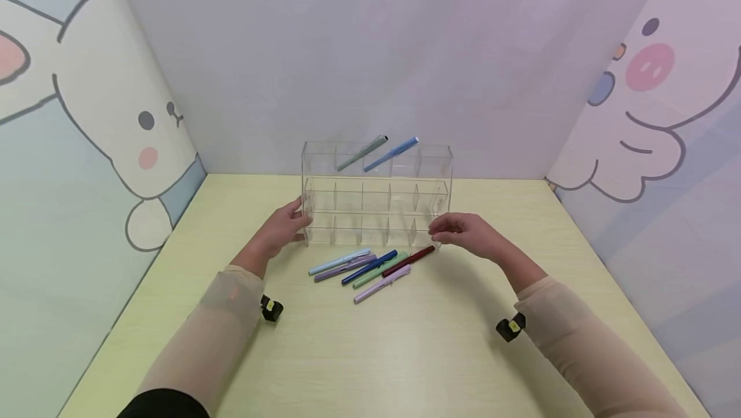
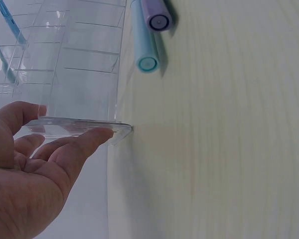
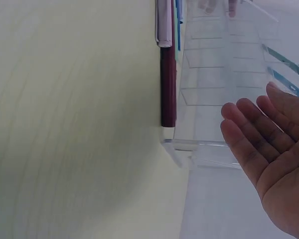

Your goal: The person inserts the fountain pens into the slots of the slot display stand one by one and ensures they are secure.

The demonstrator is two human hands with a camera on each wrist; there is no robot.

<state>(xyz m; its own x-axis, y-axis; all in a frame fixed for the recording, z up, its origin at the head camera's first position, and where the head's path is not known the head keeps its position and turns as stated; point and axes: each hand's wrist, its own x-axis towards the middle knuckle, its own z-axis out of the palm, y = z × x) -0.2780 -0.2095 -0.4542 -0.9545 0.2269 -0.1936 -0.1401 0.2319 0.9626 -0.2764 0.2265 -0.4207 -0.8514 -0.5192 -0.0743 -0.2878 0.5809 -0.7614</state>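
A clear acrylic pen rack (image 1: pixel 376 212) with tiered compartments stands at the back of the table. Its left end panel lies between the thumb and fingers of my left hand (image 1: pixel 280 228), which grips it; the left wrist view shows the panel's edge there. By the right end hovers my right hand (image 1: pixel 471 235), fingers slightly bent, holding nothing. Across the top tier lean a grey-green pen (image 1: pixel 362 153) and a blue pen (image 1: pixel 391 154). In front of the rack lie light blue (image 1: pixel 338 262), purple (image 1: pixel 344 268), dark blue (image 1: pixel 368 267), green (image 1: pixel 379 271), dark red (image 1: pixel 408 261) and lilac (image 1: pixel 382 285) pens.
The pale wooden table (image 1: pixel 370 360) extends in front of the pens. A plain grey-white backdrop (image 1: pixel 376 51) rises behind the rack. Side panels with cartoon animals flank the table: a left panel (image 1: pixel 87 148) and a right panel (image 1: pixel 695 225).
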